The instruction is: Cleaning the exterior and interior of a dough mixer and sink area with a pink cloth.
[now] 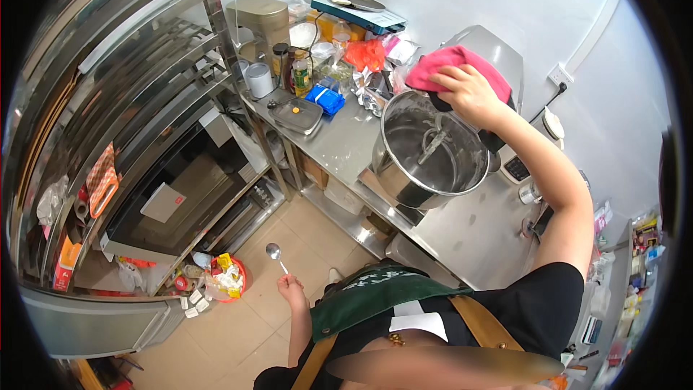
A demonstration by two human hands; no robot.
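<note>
A metal spoon [273, 251] is upright in my left hand [292, 289], its fingers closed on the handle, held out over the floor at the lower centre. My right hand [465, 94] is raised at the upper right, gripping a pink cloth [490, 72] against the head of a grey stand mixer [491, 41]. Below the cloth sits the mixer's steel bowl [390, 162], with a beater [434, 141] inside; pale residue clings to the beater.
A steel counter [462, 238] holds a lidded container [294, 113], jars, a blue pack [325, 100], bags and a scale [357, 13]. Racks with an oven [177, 198] stand at left. A red bin [234, 289] with rubbish is on the tiled floor. Cluttered shelves [628, 289] line the right.
</note>
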